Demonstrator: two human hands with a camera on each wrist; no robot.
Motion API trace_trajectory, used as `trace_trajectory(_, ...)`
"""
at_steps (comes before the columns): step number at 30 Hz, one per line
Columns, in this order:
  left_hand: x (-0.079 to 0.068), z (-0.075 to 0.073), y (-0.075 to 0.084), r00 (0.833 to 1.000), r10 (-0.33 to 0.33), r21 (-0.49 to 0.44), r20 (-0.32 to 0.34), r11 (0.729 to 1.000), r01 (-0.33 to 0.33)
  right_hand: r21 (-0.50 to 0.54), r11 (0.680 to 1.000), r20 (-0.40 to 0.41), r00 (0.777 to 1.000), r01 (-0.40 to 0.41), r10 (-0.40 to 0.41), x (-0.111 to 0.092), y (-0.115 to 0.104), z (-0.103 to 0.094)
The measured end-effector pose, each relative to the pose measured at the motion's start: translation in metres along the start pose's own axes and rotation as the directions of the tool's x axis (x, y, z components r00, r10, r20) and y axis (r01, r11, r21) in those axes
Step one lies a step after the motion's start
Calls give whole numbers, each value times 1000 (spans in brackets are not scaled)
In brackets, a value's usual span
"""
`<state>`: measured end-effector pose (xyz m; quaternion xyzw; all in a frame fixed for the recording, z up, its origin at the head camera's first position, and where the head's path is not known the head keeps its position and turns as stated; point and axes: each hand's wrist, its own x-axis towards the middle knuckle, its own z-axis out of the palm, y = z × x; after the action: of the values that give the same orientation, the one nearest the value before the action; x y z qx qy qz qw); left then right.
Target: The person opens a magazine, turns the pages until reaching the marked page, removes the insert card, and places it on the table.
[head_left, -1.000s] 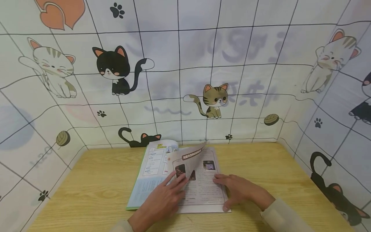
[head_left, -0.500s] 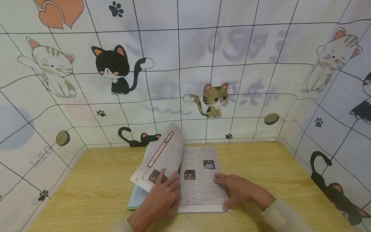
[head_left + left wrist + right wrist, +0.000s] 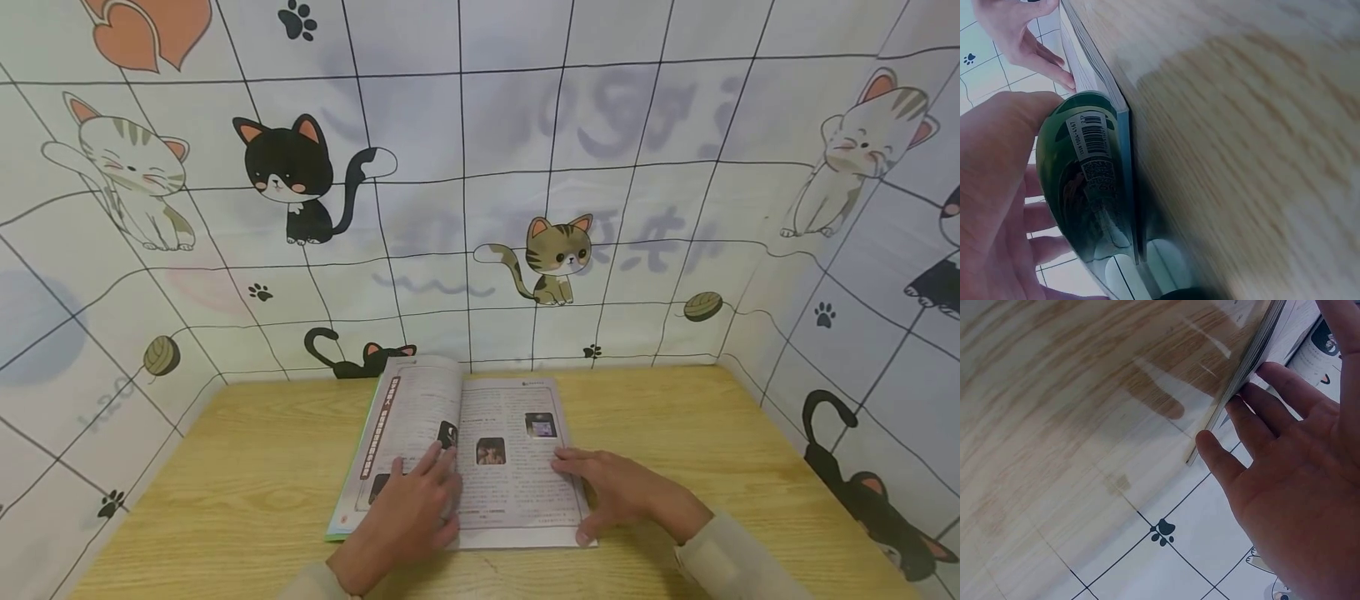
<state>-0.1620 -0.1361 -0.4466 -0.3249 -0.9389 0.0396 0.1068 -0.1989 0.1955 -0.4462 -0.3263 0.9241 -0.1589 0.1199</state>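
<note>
An open magazine (image 3: 517, 483) lies on the table, with printed text and small photos on both pages. My left hand (image 3: 412, 508) rests on the left page near the fold, fingers extended over the paper. In the left wrist view the same hand (image 3: 997, 181) is beside the magazine's curved green cover (image 3: 1085, 187), which carries a barcode. My right hand (image 3: 626, 492) touches the right page's outer edge, thumb at the lower corner. The right wrist view shows this hand (image 3: 1297, 456) with spread fingertips along the page edges (image 3: 1235, 387).
The light wooden table (image 3: 247, 483) extends on both sides of the magazine. A white grid-patterned cloth with cartoon cats (image 3: 558, 258) hangs behind and along both sides.
The raised page has swung over from right to left and now lies flat on the left side. My left hand followed slightly leftward; the right hand stayed in place.
</note>
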Motion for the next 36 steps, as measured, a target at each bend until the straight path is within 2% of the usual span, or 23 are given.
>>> trace_trajectory(10, 0, 2, 0, 998, -51, -117, 32, 992, 54, -1, 1000, 8, 1000, 7, -7, -1, -3, -3)
trace_trajectory(36, -2, 5, 0, 997, -61, -178, 52, 982, 69, 46, 998, 16, 999, -49, 48, 2, -4, -3)
